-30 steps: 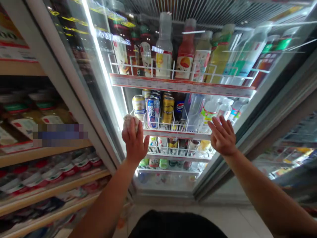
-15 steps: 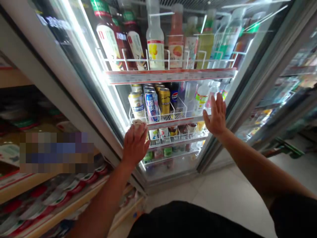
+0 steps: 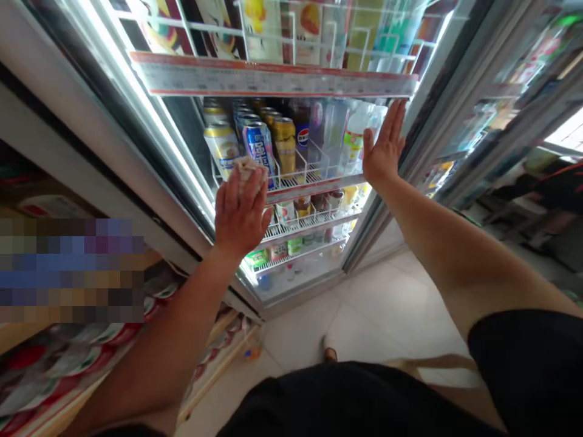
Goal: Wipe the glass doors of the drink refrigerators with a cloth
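I face a lit drinks fridge behind a glass door [image 3: 182,152]. My left hand [image 3: 240,211] presses a crumpled white cloth [image 3: 248,170] against the glass, fingers closed over it, in front of the shelf of cans [image 3: 259,142]. My right hand [image 3: 385,152] lies flat on the glass near the door's right edge, fingers stretched out and holding nothing. Behind it stand clear plastic bottles [image 3: 353,136].
A wire shelf with a red price strip [image 3: 273,79] carries tall juice bottles above. Lower wire shelves [image 3: 310,221] hold small cups. Wooden shelves of packaged goods [image 3: 68,358] stand at my left. Another glass fridge door [image 3: 492,115] is at the right, above pale floor tiles [image 3: 364,315].
My view has tilted down and closer to the door. The left hand with the cloth has slid a little along the glass; the right hand stays flat near the right edge.
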The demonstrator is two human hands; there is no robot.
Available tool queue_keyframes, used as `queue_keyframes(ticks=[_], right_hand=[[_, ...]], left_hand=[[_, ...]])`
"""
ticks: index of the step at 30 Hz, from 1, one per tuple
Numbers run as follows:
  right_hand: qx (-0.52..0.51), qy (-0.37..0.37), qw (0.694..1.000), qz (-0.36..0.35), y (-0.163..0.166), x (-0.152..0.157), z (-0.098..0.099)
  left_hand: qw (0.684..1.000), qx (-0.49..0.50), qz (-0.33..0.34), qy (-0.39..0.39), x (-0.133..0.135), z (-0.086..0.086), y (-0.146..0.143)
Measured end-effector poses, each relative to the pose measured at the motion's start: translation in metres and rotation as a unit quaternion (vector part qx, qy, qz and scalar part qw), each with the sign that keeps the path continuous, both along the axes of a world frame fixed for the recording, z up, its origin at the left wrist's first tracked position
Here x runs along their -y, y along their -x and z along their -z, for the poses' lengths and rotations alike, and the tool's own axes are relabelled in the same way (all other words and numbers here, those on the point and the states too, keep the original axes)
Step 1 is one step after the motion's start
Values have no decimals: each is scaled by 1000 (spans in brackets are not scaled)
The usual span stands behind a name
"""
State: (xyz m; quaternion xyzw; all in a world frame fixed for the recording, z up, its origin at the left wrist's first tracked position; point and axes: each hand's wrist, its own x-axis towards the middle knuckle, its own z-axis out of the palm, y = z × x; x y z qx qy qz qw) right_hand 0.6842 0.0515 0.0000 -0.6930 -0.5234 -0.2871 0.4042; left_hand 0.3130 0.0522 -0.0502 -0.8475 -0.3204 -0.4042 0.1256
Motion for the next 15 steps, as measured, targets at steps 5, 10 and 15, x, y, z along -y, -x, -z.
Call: queue_keyframes(ticks=[5, 10, 15], right_hand=[[-29, 66, 997, 1, 10, 7, -21], [-122, 67, 989, -52, 22, -7, -22], [-73, 55, 993, -68, 29, 3, -20]], left_hand=[[1000, 24, 2, -10, 0, -26, 9], [999, 33, -29, -26, -1, -69, 10], [994, -90, 42, 37, 4, -34, 1]])
